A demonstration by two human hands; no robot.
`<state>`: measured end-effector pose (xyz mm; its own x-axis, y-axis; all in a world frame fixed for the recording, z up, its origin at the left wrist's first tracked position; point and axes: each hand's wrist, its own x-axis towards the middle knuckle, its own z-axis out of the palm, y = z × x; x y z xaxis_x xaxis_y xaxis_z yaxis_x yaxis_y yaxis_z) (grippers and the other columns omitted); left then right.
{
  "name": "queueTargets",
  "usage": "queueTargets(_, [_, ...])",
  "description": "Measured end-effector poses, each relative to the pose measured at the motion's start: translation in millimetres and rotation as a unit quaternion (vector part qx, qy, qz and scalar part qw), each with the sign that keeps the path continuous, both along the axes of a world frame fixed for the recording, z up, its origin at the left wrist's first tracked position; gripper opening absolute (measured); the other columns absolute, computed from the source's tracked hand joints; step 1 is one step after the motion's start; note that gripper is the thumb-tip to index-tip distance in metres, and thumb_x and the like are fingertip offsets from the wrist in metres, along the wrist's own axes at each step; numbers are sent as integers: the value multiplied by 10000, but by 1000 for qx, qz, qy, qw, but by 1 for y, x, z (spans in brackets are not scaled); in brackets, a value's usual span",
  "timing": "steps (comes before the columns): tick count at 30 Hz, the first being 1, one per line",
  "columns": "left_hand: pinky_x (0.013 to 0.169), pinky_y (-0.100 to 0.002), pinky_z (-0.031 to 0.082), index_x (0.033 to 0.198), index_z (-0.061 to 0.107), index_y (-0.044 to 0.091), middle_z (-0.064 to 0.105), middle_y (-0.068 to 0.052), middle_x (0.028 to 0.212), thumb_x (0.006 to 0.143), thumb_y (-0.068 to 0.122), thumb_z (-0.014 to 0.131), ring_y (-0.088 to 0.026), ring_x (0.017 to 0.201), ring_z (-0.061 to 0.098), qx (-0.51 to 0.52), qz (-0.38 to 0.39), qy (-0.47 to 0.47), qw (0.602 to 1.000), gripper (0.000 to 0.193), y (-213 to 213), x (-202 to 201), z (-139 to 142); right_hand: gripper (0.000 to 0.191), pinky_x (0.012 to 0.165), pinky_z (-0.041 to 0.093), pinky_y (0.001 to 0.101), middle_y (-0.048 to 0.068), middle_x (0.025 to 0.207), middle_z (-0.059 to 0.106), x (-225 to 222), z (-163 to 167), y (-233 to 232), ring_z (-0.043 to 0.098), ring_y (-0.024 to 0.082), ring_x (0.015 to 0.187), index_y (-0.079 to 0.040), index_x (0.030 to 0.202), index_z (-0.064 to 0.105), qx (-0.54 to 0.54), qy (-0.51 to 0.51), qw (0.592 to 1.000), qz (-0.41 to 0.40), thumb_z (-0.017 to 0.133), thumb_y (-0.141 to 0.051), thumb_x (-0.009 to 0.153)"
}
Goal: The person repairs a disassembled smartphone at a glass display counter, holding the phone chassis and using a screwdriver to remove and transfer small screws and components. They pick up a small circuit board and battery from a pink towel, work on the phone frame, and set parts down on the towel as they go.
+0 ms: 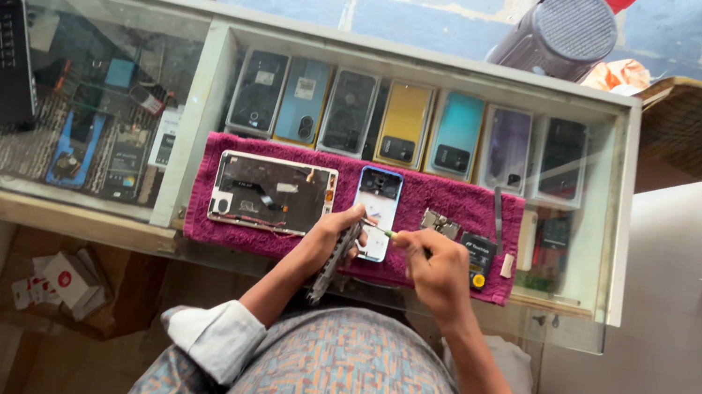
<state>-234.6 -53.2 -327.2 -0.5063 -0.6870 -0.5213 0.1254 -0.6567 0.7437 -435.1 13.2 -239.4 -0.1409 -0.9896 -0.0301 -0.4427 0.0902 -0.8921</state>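
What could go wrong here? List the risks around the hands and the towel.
1. The left hand holds a dark part at the counter's near edge; it might drop off.
2. The right hand points a green-tipped tool at the blue phone; a slip could scratch it.
3. Small parts lie loose on the magenta towel and could get lost.

Bright, even daylight, soft shadows, faint glare on the glass counter [149, 97], wide-angle bending at the edges.

The person wears a shirt patterned in grey-blue and orange, its left sleeve rolled to show a pale, perhaps white, cuff lining; both forearms are bare.
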Motion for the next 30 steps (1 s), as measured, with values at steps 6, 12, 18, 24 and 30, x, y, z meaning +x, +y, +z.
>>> queueTargets(6, [503,-238,461,1196,696,23,633,-7,747,1037,511,469,-77,567,584,-20,-10,-8,1000,561,-2,0,-2,199,544,464,254,62,730,647,-2,-4,-2,582,105,613,-40,1029,773,51,-83,995,-11,727,-214,946])
queueTargets(12, [462,-253,428,1164,688,36,626,-5,725,1017,507,486,-93,531,565,29,9,4,1000,532,-2,-4,-4,249,531,476,236,39,767,663,-7,-8,-5,592,93,600,-63,1146,677,61,-85,994,-19,716,-231,967])
queueTargets(18, [463,-247,431,1175,703,50,616,1,718,1017,515,469,-88,526,558,14,-6,-25,1000,545,-5,-4,5,350,540,454,207,16,772,638,-11,-7,-6,542,34,658,-57,1148,646,-3,-74,997,-1,815,-153,857])
queueTargets(24, [484,-244,439,1159,679,30,630,5,743,1034,525,430,-79,557,575,-2,-17,-37,999,568,-6,-6,7,309,538,445,203,23,809,641,-16,-14,-8,536,33,646,-54,1182,675,-2,-114,993,15,746,-145,895])
queueTargets(30, [503,-246,451,1150,685,53,650,-5,747,1009,536,435,-89,578,596,-8,-26,-59,998,561,-11,-7,3,259,497,438,230,44,793,652,-17,-25,-10,541,58,615,-51,1221,721,49,-162,986,-7,693,-168,991])
